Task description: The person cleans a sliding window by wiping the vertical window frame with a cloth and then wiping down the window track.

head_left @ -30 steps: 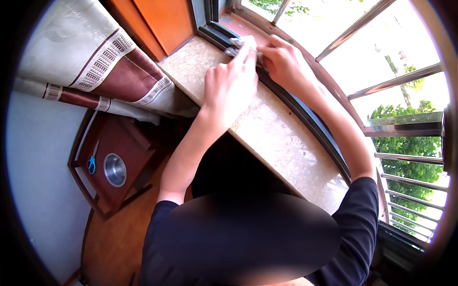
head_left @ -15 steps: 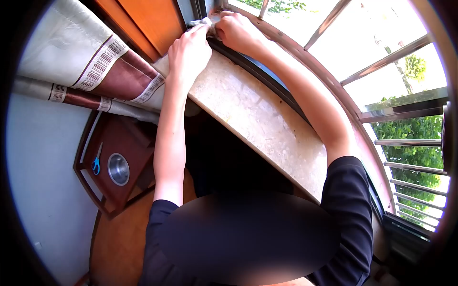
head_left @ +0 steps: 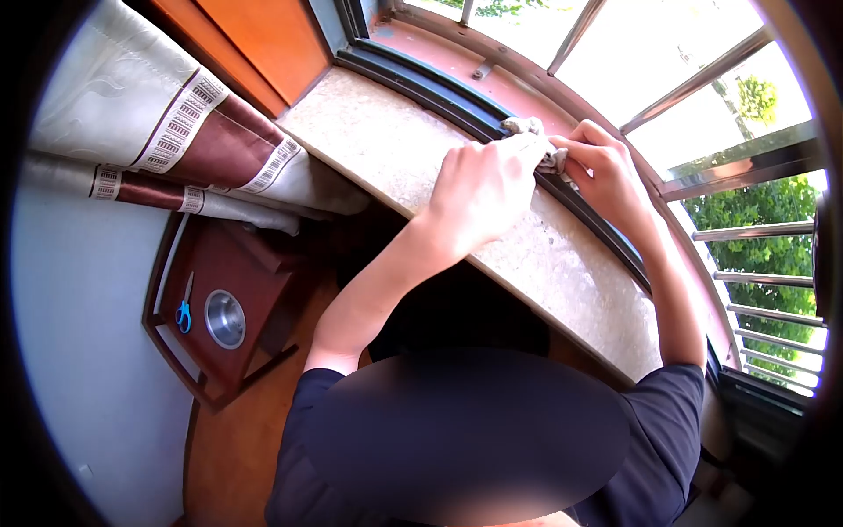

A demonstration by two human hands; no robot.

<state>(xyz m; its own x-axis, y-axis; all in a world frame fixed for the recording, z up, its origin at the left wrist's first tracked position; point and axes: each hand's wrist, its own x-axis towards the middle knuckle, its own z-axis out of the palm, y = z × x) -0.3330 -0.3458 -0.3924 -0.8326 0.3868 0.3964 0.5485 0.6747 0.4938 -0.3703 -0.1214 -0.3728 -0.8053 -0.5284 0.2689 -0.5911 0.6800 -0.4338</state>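
A crumpled, greyish-white cloth [head_left: 553,161] lies bunched over the dark window track [head_left: 421,92], between my two hands. My left hand [head_left: 483,189] reaches across the stone windowsill [head_left: 369,123] with its fingers closed on the cloth's near side. On the far side, my right hand [head_left: 606,171] pinches the cloth between thumb and fingers. Folds of it stick out above and below my left fingertips. Part of the cloth is hidden behind the fingers.
Metal window bars [head_left: 575,35] rise beyond the track. On the left hang curtains [head_left: 211,132] beside an orange wood panel [head_left: 255,44]. Lower left, a reddish-brown wooden stand [head_left: 255,263] carries blue-handled scissors [head_left: 183,314] and a metal bowl [head_left: 225,319].
Both hands have moved with the cloth from the track's far left corner, rightward and nearer along the track. The corner and left end of the sill are now uncovered.
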